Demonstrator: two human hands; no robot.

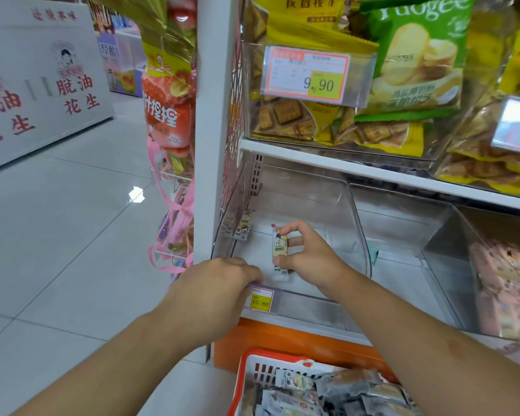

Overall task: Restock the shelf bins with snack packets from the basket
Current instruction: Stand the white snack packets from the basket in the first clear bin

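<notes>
We see the right hand [305, 255] pinching a snack packet [279, 244] upright inside the clear shelf bin [359, 235]; the left hand [219, 283] grips the bin's front edge, above the basket [242, 382].

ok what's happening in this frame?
A person is restocking a clear bin on the lower shelf. The right hand pinches a snack packet upright inside the bin. The left hand holds the bin's front edge by the price tag. One other packet leans at the bin's left wall. The basket below is full of packets.
</notes>
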